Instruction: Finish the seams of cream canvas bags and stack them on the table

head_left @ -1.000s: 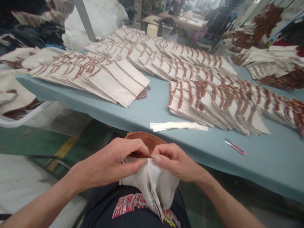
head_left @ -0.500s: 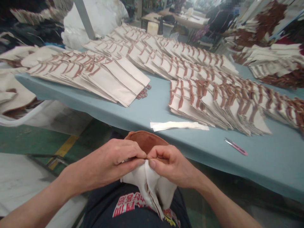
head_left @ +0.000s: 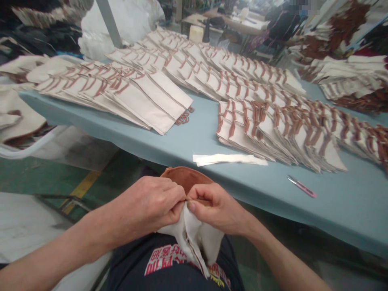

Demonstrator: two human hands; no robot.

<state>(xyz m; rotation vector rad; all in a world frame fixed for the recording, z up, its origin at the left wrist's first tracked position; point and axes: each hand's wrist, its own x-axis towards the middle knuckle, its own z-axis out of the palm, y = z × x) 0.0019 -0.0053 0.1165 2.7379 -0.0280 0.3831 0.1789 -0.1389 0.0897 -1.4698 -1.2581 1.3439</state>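
Note:
Over my lap hangs a sewn fabric piece (head_left: 209, 240), cream cloth below with a brown, suede-like part (head_left: 188, 176) curving up behind my fingers. My left hand (head_left: 159, 202) is closed on its upper edge, knuckles up. Right against it, my right hand (head_left: 212, 206) pinches the same edge between thumb and curled fingers. The fingertips nearly touch, and the exact spot they grip is hidden. Below them the cream cloth falls in folds with a dark seam down the middle.
A blue-covered table (head_left: 145, 149) stands ahead, bearing rows of cream and brown pieces (head_left: 239, 121). Near its front edge lie white strips (head_left: 230, 159) and pink-handled thread snips (head_left: 301, 186). Brown loops (head_left: 183, 117) lie beside the left stack. A white bin (head_left: 57, 141) stands at left.
My left fingers have curled in tighter and the hand has rolled so its knuckles face up. My right hand keeps its pinch, almost unmoved. The cloth has shifted slightly.

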